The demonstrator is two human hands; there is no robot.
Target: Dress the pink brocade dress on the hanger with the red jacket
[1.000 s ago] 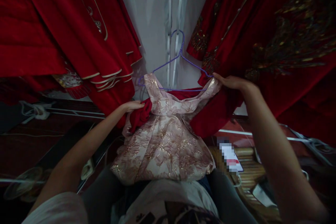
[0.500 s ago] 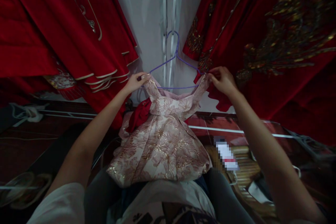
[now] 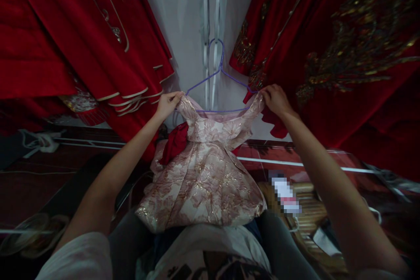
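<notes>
A small pink and gold brocade dress (image 3: 206, 179) hangs in front of me on a purple hanger (image 3: 220, 63), its skirt reaching to my lap. My left hand (image 3: 169, 104) pinches the dress's left shoulder strap near the hanger's end. On the opposite side, my right hand (image 3: 276, 98) grips the right strap between thumb and fingers. The hanger's lower bar crosses behind the neckline. A piece of red fabric (image 3: 175, 143) shows at the left of the waist, partly behind the dress.
Red garments with metallic embroidery hang at left (image 3: 124, 52) and right (image 3: 367, 52). The hanger's hook is at a white pole (image 3: 216, 17). A bamboo stool (image 3: 306, 201) at lower right holds a blurred-out item (image 3: 285, 193). Clear containers (image 3: 33, 232) are at lower left.
My left hand has shifted slightly left, and the straps look a little more spread. The fingers of my right hand have closed in more on the strap.
</notes>
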